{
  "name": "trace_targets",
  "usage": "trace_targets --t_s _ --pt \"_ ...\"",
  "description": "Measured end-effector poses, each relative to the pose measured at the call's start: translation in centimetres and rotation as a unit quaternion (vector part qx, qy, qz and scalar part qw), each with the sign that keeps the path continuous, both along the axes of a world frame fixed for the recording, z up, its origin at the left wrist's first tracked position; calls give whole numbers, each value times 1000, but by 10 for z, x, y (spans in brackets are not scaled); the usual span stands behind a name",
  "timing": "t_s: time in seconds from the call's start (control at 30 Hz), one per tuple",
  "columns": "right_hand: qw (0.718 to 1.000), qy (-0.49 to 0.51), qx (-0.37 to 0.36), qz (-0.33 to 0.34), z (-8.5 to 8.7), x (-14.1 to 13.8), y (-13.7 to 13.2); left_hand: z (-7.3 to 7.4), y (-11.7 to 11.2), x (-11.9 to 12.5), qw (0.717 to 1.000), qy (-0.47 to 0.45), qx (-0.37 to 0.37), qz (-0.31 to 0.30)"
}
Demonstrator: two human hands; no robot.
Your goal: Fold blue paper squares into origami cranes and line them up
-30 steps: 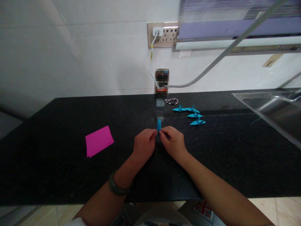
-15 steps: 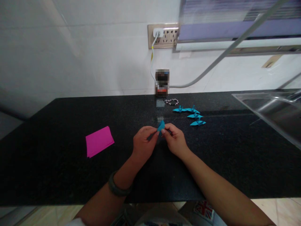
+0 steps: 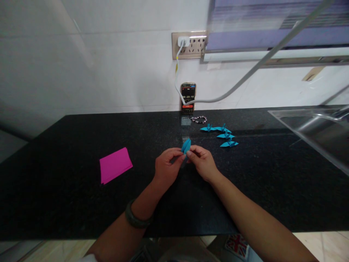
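Observation:
A small folded piece of blue paper (image 3: 186,145) is pinched between both of my hands above the black countertop (image 3: 68,203). My left hand (image 3: 167,168) grips its lower left with thumb and fingers closed. My right hand (image 3: 201,163) pinches its lower right. The paper tilts slightly to the right. Several finished blue paper cranes (image 3: 222,135) lie on the counter to the right and beyond my hands. A stack of pink paper sheets (image 3: 115,164) lies to the left.
A phone (image 3: 188,97) leans on the white wall at the back, plugged into a wall socket (image 3: 188,44) by a white cable. A bead bracelet (image 3: 198,118) lies before it. A metal sink (image 3: 313,127) is at the right; a grey hose crosses above.
The blue paper has turned from upright to tilted right between my fingertips, and my hands have shifted slightly. The view has dipped a little. Cranes and pink paper have not moved.

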State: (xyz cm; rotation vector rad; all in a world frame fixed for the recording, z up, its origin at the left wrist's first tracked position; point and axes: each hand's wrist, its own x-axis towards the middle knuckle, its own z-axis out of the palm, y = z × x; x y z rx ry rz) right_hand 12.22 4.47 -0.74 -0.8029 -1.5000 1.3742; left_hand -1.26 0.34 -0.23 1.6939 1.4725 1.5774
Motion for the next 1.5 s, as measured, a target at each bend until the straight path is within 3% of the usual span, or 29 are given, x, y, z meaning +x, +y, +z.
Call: trace_targets --t_s 0.3,0.43,0.57,0.73,0.97,1.17,1.5 --pt "1000 -20 -19 -5 0 -1 -1 4 0 1 991 -92 -97 23" --pt "999 -29 -14 -21 1 -2 -3 4 2 0 984 -144 -105 8" --pt "998 -27 3 -58 0 -5 -7 5 1 0 988 -99 -121 14" --pt "983 -115 78 -124 -3 -5 -8 6 1 0 986 -31 -163 22" --pt "963 -188 152 -116 -4 -1 -5 9 2 -2 985 -21 -169 4" --pt "942 -214 236 -108 3 0 -9 4 3 -6 978 -95 -187 -21" --pt "948 -168 231 -140 2 -2 -11 6 5 -2 968 -189 -162 -38"
